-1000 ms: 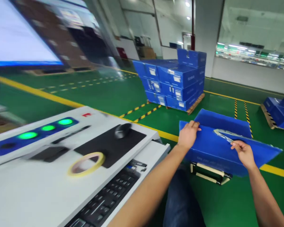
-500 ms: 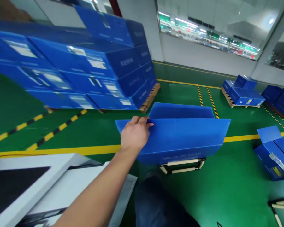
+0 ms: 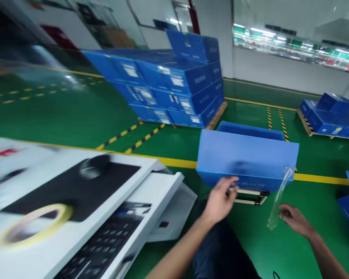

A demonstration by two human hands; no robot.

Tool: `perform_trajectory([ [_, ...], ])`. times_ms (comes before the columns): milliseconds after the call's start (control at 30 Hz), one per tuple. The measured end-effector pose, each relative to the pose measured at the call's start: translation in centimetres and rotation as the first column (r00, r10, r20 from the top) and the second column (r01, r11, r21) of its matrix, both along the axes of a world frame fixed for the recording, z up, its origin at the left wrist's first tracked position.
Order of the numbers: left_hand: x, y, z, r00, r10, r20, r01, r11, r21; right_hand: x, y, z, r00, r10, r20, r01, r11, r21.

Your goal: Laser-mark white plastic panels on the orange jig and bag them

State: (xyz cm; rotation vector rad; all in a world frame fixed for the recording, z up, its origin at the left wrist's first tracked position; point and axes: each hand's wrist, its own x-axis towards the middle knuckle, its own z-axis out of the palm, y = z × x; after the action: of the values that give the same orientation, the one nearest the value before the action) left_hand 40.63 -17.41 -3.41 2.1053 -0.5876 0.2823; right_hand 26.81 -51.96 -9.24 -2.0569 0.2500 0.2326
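An open blue corrugated plastic box stands on a small stand on the green floor in front of me. My left hand hovers just below its near wall, fingers apart, holding nothing. Further right and lower, my right hand pinches the bottom end of a long clear plastic bag, which rises toward the box's right corner. The view is motion-blurred.
A white console at left carries a black mouse pad with a mouse, a roll of yellow tape and a keyboard. A pallet of stacked blue boxes stands behind; more blue boxes lie at right.
My left hand has let go of the box's flap and dropped below it. My right hand has come back into view holding the clear bag. The view swung back left.
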Motion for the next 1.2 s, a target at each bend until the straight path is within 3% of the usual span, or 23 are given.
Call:
perform_trajectory([
  [67, -4.4, -0.8, -2.3, 0.985, -0.138, -0.100, 0.131, 0.989, -0.076, 2.5, 3.3, 2.0, 0.983, 0.181, 0.038, -0.184, 0.977, 0.103],
  [133, -7.8, -1.2, -3.1, 0.975, -0.188, -0.120, 0.170, 0.974, -0.149, 3.9, 7.3, 4.7, 0.952, 0.260, 0.163, -0.288, 0.941, 0.178],
  [233, -10.9, -0.3, -1.9, 0.984, -0.172, -0.054, 0.156, 0.962, -0.224, 4.4, 13.4, 7.6, 0.932, 0.206, 0.299, -0.310, 0.882, 0.356],
  [367, -12.7, 3.3, 0.5, 0.996, -0.043, 0.073, 0.059, 0.972, -0.228, 3.9, 20.0, 9.0, 0.952, 0.112, 0.284, -0.268, 0.754, 0.600],
  [567, -14.5, 9.7, 2.2, 0.964, 0.087, 0.250, -0.026, 0.970, -0.241, 2.6, 27.3, 11.1, 0.938, 0.155, 0.309, -0.337, 0.615, 0.713],
  [700, -16.2, 13.4, 3.0, 0.944, 0.185, 0.274, -0.095, 0.945, -0.314, 1.8, 31.1, 12.8, 0.911, 0.279, 0.302, -0.409, 0.538, 0.737],
  [867, -18.5, 16.9, 3.7, 0.917, 0.261, 0.302, -0.152, 0.928, -0.340, 1.0, 35.2, 13.4, 0.861, 0.428, 0.277, -0.473, 0.472, 0.744],
  [1067, -20.1, 20.0, 5.2, 0.886, 0.362, 0.289, -0.228, 0.884, -0.408, 0.3, 38.2, 14.3, 0.766, 0.566, 0.306, -0.580, 0.401, 0.709],
  [1133, -20.6, 20.8, 5.8, 0.895, 0.366, 0.254, -0.226, 0.864, -0.450, 0.5, 38.5, 14.6, 0.737, 0.606, 0.298, -0.609, 0.405, 0.682],
  [1200, -21.1, 21.4, 6.3, 0.909, 0.363, 0.205, -0.219, 0.834, -0.507, 1.0, 38.7, 14.8, 0.741, 0.597, 0.308, -0.631, 0.462, 0.623],
])
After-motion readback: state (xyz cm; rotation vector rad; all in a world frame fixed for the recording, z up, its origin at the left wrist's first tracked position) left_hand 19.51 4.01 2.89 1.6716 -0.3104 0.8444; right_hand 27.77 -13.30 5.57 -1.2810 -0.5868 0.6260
